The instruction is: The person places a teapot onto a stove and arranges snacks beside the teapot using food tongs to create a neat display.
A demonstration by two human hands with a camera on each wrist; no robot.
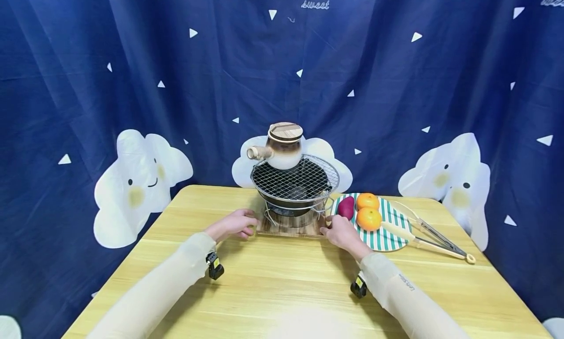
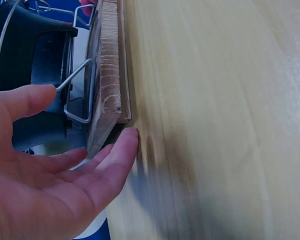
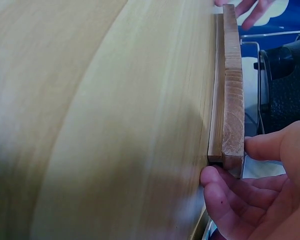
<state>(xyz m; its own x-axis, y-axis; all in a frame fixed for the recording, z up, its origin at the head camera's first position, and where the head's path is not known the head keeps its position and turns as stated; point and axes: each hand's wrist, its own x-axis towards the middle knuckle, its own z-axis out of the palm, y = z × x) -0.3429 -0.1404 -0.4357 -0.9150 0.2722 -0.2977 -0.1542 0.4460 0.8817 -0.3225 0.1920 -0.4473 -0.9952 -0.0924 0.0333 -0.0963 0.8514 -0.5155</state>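
Note:
A wooden board (image 1: 291, 230) lies on the table and bears a black round stove (image 1: 282, 201) in a wire stand. On the stove's wire mesh (image 1: 274, 181) stands a brown-and-white clay pot (image 1: 284, 157) with a wooden lid and a side handle. My left hand (image 1: 235, 224) is at the board's left front corner, fingers fairly straight at its lower edge, the thumb raised apart near the wire stand. At the right front corner my right hand (image 1: 343, 232) pinches the board, its thumb (image 3: 265, 146) along the upper side and its fingers by the underside.
Right of the board, a green-and-white striped mat (image 1: 383, 242) holds two oranges (image 1: 369, 219) and a dark red fruit-like thing (image 1: 345, 207). Tongs (image 1: 440, 246) lie partly over the mat. A blue curtain (image 1: 211, 84) hangs behind the table (image 1: 264, 290).

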